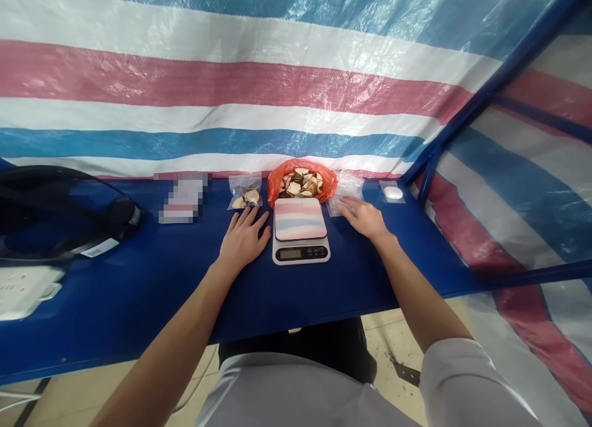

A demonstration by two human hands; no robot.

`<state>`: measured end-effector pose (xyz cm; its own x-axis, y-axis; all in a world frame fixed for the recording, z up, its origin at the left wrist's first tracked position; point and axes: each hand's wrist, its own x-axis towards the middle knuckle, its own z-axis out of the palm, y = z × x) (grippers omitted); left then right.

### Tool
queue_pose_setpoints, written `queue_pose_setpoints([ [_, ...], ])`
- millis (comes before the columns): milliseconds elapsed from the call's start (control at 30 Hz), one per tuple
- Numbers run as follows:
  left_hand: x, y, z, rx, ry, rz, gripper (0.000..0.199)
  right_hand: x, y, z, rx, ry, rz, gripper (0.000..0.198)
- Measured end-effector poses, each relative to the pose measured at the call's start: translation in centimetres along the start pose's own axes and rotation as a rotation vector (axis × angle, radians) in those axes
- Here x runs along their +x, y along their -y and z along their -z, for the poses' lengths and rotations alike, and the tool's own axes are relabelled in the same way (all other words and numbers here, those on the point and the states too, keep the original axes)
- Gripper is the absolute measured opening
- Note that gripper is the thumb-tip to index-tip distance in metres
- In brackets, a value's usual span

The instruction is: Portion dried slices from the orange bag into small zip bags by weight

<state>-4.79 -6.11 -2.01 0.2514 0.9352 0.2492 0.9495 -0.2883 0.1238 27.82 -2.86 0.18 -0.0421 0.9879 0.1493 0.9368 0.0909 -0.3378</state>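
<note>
A white digital kitchen scale (301,230) stands on the blue table between my hands, its top plate bare and its display blank. Behind it lies a red plastic bag (274,183), opened wide and full of dried, pale-and-dark slices (303,183). My left hand (243,237) rests flat on the table with fingers spread, just in front of a clear bag (245,190) with a few slices inside. My right hand (363,216) lies with fingers extended at the front edge of clear plastic bags (346,190), touching them without a visible grip.
At the far right lies a small clear packet with a white round object (393,193). Leftward are a blurred-out item (182,198), a black headset-like device (124,214) and a white power strip (28,291). Striped sheeting (231,82) closes the back; a blue frame post (462,113) stands right.
</note>
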Motion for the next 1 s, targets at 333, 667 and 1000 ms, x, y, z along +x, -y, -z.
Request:
queue_pose_setpoints([
  [333, -0.1, 0.0, -0.1, -0.055, -0.013, 0.011, 0.051, 3.8, -1.8, -0.2, 0.258, -0.034, -0.120, 0.057],
  [667, 0.0, 0.2, -0.5, -0.066, -0.039, 0.002, 0.050, 3.8, -3.3, -3.3, 0.083, -0.087, 0.159, 0.037],
  [1000, 0.0, 0.2, -0.5, -0.067, -0.047, 0.008, 0.049, 2.5, -2.3, -2.9, 0.002, -0.190, 0.134, 0.026],
])
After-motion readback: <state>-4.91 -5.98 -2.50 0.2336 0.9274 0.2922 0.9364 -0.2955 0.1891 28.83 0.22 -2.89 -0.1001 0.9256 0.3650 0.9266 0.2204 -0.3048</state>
